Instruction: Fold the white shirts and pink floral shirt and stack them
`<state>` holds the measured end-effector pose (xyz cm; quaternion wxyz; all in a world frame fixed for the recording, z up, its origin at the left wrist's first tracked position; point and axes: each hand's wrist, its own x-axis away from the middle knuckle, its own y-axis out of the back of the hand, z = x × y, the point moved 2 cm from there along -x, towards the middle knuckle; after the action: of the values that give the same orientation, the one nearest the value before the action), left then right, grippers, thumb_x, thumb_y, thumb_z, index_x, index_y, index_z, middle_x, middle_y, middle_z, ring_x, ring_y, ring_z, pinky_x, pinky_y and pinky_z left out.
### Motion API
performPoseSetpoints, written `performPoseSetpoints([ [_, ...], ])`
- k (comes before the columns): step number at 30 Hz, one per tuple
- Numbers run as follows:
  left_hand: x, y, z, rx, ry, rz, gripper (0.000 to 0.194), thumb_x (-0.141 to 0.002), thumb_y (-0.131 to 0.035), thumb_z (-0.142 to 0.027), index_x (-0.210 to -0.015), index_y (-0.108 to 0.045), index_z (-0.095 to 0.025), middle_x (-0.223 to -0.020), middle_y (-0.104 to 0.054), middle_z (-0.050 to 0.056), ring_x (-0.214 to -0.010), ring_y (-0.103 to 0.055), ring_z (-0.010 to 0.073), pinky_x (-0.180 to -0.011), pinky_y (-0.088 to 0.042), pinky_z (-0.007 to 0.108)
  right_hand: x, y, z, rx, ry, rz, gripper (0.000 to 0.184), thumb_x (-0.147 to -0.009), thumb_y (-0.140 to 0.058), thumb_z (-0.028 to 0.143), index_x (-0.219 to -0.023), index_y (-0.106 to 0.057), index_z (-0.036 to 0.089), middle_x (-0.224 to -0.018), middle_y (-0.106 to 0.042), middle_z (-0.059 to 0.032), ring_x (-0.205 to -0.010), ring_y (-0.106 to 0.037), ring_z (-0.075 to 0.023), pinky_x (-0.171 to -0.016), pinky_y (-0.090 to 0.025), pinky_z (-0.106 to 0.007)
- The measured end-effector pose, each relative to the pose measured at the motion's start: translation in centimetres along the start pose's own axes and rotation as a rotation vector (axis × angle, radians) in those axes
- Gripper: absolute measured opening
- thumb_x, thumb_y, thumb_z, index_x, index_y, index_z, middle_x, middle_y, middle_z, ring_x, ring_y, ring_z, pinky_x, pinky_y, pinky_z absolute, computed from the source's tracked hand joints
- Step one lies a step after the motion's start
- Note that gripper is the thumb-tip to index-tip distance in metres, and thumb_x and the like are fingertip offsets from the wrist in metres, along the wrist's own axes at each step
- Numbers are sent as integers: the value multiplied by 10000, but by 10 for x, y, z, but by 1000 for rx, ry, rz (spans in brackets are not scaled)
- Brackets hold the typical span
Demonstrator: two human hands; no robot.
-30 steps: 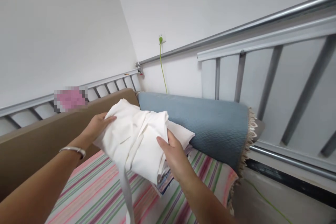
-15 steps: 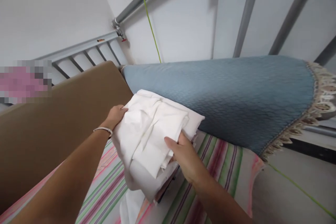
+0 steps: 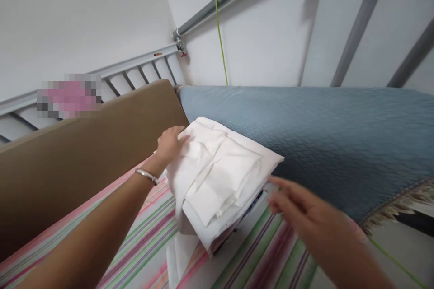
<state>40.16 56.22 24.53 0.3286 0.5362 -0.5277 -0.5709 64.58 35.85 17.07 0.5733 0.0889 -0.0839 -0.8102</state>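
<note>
Currently | left hand [image 3: 171, 142] is resting flat, fingers extended, on the folded white garment [image 3: 220, 176] | garment is lying atop a stack on the striped sheet [image 3: 264, 253], against the blue bolster [image 3: 322, 131], long axis running toward the bed's far corner | right hand [image 3: 301, 210] is hovering open and empty, just right of the garment's edge | left hand is nearer.

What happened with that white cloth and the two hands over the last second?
The folded white cloth was lowered from mid-air onto a small stack on the striped bedsheet. The right hand let go and drew back toward the person, now blurred and apart from the cloth. The left hand stayed on the cloth's far left edge. The blue blanket and brown panel did not move.
</note>
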Motion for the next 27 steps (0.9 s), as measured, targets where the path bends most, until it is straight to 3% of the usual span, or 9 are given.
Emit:
performPoseSetpoints([
  [3,35,-11,-28,-51,-193,170,572,-844,-304,-611,-1317,-410,-307,-1465,-317,64,-1344,-218,350,-1023,-224,608,-12,12,47,235,458,-181,349,-849,-463,411,-1122,-606,246,-915,-682,-52,-844,-636,-206,-732,-498,-327],
  [6,51,-27,-38,-68,-254,294,649,-846,-243,-626,-1409,-228,-303,-1527,-134,72,-1376,-90,365,-1023,-164,656,-43,-36,80,457,803,40,381,-913,-368,382,-1223,-547,253,-1225,-581,-61,-1184,-482,-224,-1007,-344,-423],
  [8,52,-37,-35,-59,-263,315,634,-876,-218,-566,-1431,-161,-265,-1535,-60,81,-1384,-54,346,-1040,-166,633,-71,-78,75,659,793,194,444,-916,-341,446,-1302,-472,271,-1365,-460,-61,-1308,-325,-257,-1056,-233,-512],
  [11,51,-51,-26,-76,-278,332,611,-890,-246,-498,-1432,-163,-229,-1536,-26,84,-1386,-37,338,-1050,-168,617,-108,-117,37,859,618,338,562,-902,-288,548,-1392,-341,278,-1465,-300,-78,-1353,-216,-294,-1049,-185,-570],
  [14,50,-63,-24,-100,-301,321,602,-888,-286,-452,-1430,-176,-214,-1533,-29,89,-1385,-30,341,-1052,-156,622,-121,-124,3,896,569,344,592,-905,-241,564,-1431,-239,292,-1500,-208,-62,-1370,-166,-273,-1064,-168,-544],
  [17,46,-70,-28,-54,-309,305,596,-881,-332,-436,-1423,-201,-225,-1531,-54,93,-1383,-39,346,-1048,-151,636,-120,-121,-7,904,568,349,589,-909,-226,556,-1439,-208,298,-1504,-193,-57,-1375,-156,-256,-1071,-167,-527],
  [21,52,-52,-19,159,-303,163,610,-831,-469,-445,-1373,-316,-213,-1505,-200,117,-1377,-139,325,-1064,-199,595,-120,-120,-4,929,532,391,610,-894,-242,584,-1435,-217,302,-1509,-175,-65,-1377,-146,-257,-1069,-178,-523],
  [24,112,-19,20,304,-235,-165,602,-834,-487,-415,-1376,-304,-231,-1494,-245,99,-1374,-192,263,-1091,-252,496,-126,-117,4,920,495,395,604,-891,-263,580,-1426,-248,298,-1507,-184,-66,-1375,-160,-251,-1070,-189,-512],
  [27,237,0,73,180,-82,-249,549,-862,-439,-346,-1381,-259,-370,-1464,-323,19,-1335,-304,234,-1057,-344,474,-117,-105,24,893,477,373,584,-888,-348,521,-1396,-331,234,-1481,-257,-98,-1361,-209,-258,-1067,-224,-488],
])
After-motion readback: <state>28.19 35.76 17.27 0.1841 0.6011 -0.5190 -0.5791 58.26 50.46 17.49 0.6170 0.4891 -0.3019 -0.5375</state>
